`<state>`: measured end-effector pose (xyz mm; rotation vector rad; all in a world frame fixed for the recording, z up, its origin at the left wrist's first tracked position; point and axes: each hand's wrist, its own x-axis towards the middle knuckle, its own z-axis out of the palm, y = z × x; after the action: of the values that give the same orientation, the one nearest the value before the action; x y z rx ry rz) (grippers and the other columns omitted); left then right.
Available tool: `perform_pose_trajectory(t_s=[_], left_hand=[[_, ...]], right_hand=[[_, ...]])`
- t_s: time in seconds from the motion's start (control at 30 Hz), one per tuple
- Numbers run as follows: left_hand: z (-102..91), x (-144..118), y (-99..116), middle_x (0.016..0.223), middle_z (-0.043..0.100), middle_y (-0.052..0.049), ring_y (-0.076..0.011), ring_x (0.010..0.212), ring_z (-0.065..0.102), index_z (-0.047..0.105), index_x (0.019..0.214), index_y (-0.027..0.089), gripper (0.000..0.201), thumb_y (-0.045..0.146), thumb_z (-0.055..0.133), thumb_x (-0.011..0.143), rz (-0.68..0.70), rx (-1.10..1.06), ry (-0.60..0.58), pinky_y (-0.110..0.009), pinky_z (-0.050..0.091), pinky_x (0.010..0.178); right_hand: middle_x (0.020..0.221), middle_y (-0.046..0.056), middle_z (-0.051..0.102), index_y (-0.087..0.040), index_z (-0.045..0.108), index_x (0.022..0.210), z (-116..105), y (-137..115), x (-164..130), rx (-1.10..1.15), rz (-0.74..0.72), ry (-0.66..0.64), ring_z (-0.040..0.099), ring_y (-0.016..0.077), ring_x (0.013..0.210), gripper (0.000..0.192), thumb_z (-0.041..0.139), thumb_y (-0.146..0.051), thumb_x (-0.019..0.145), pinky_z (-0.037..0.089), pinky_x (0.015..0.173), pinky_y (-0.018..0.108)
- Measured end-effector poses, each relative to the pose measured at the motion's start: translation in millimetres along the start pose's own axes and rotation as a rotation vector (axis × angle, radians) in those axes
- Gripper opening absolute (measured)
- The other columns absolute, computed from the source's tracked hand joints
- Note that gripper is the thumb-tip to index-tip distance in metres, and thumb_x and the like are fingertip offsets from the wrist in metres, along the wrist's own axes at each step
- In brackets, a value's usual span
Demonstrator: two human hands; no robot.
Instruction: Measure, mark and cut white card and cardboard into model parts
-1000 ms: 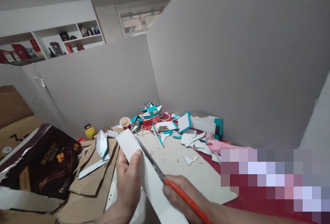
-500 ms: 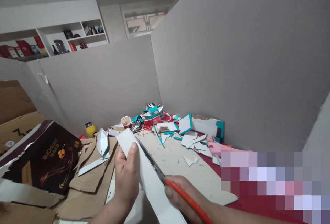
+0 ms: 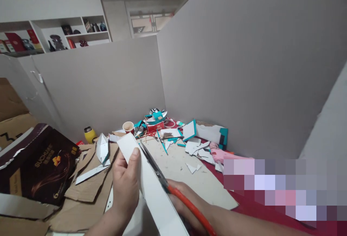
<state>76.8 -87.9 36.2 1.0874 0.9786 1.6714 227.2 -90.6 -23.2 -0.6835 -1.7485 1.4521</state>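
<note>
My left hand grips a long strip of white cardboard near its far end, thumb on top and fingers underneath. In my right hand is a pair of scissors with red-orange handles, the fingers wrapped round them. The dark blades lie along the strip's right edge, pointing away from me and slightly left. They appear a little apart at the tips. Most of the right fingers are hidden behind the handle and the strip. Beneath both hands lies a pale board on the table.
Brown cardboard pieces and a dark printed box lie at left. Behind stand a yellow bottle, a paper cup and a white-and-teal folded boat shape. White scraps and a pink item lie at right, before grey partitions.
The whole view has shifted slightly, so things appear a little further left. The scissor blades look spread slightly wider along the strip. Both hands keep their hold.
</note>
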Motion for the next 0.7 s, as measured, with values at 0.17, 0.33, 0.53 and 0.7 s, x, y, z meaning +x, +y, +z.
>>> perform_pose_trajectory(t_s=[0.17, 0.33, 0.53, 0.7], left_hand=[[2.8, -2.8, -7.6, 0.082, 0.072, -0.003, -0.0162, 0.068, 0.065, 0.064, 0.107, 0.019, 0.039, 0.046, 0.069, 0.079, -0.011, 0.075, -0.016, -0.025, 0.05, 0.062], [7.7, -6.7, -10.1, 0.088, 0.073, -0.003, -0.0168, 0.074, 0.066, 0.065, 0.104, 0.02, 0.035, 0.045, 0.068, 0.08, 0.026, 0.082, -0.023, -0.025, 0.05, 0.064], [7.5, -8.2, -10.3, 0.086, 0.073, -0.003, -0.017, 0.073, 0.066, 0.064, 0.104, 0.02, 0.035, 0.045, 0.066, 0.081, 0.018, 0.118, -0.029, -0.025, 0.05, 0.063], [6.6, -5.8, -14.4, 0.082, 0.071, -0.003, -0.0165, 0.068, 0.064, 0.063, 0.102, 0.019, 0.035, 0.047, 0.065, 0.081, 0.028, 0.129, -0.027, -0.025, 0.049, 0.062]], right_hand=[[0.071, 0.002, 0.059, -0.017, 0.06, 0.077, 0.7, 8.5, -1.0, -0.067, 0.032, 0.088, 0.052, 0.0165, 0.066, 0.029, 0.063, -0.046, 0.082, 0.045, 0.058, 0.026], [0.071, 0.002, 0.059, -0.017, 0.059, 0.078, 2.6, 13.8, -2.9, -0.066, 0.073, 0.12, 0.053, 0.016, 0.065, 0.029, 0.06, -0.044, 0.084, 0.045, 0.057, 0.026], [0.071, 0.002, 0.061, -0.016, 0.059, 0.081, 0.9, 20.2, -4.2, -0.191, 0.057, 0.131, 0.056, 0.017, 0.068, 0.027, 0.055, -0.041, 0.088, 0.048, 0.062, 0.028], [0.081, 0.005, 0.066, -0.016, 0.061, 0.088, -3.0, 23.1, -4.0, -0.303, 0.005, 0.137, 0.058, 0.0183, 0.071, 0.025, 0.054, -0.04, 0.089, 0.05, 0.07, 0.03]])
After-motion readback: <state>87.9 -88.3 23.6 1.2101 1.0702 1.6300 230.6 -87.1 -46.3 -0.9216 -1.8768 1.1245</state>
